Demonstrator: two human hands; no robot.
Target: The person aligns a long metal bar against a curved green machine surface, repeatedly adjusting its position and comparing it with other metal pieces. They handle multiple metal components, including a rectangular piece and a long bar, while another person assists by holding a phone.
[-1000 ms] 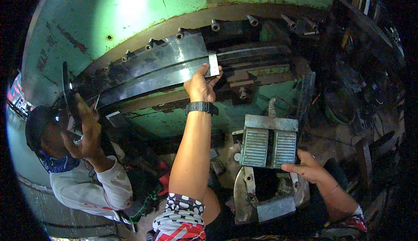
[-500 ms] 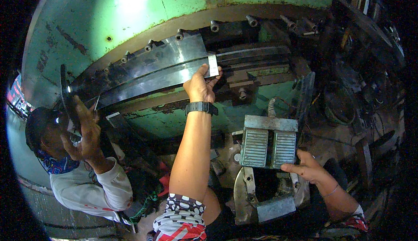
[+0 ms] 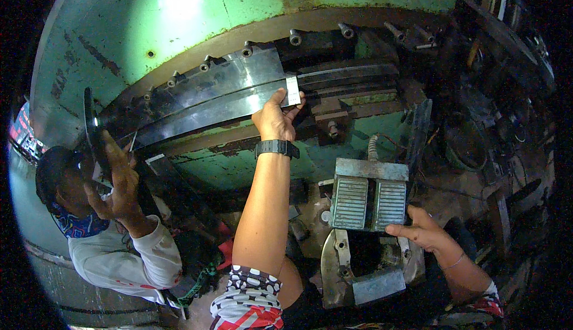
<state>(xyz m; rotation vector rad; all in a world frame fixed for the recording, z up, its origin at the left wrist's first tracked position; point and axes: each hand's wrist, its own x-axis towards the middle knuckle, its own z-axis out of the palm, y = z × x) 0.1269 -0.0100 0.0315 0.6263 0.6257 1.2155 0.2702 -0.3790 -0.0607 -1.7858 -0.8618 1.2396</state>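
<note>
My left hand (image 3: 276, 116), a dark watch on its wrist, is closed on the right end of a shiny metal sheet (image 3: 209, 112). Its thumb lies on top and the other fingers curl round the edge. A narrow white strip (image 3: 292, 91) stands right at those fingertips; whether it belongs to the sheet I cannot make out. The sheet lies in the long slot of a green machine (image 3: 227, 8). Lower right, my right hand (image 3: 421, 230) grips the lower right corner of a grey double foot pedal (image 3: 370, 201) with two ribbed treads, thumb on its front edge.
At the left a co-worker in a white sleeve (image 3: 137, 258) raises a hand (image 3: 119, 181) beside a dark upright piece at the sheet's far end. Bolts (image 3: 295, 36) line the machine's beam. Below the pedal sits a metal frame (image 3: 334, 270); a cable (image 3: 373, 146) runs up from the pedal.
</note>
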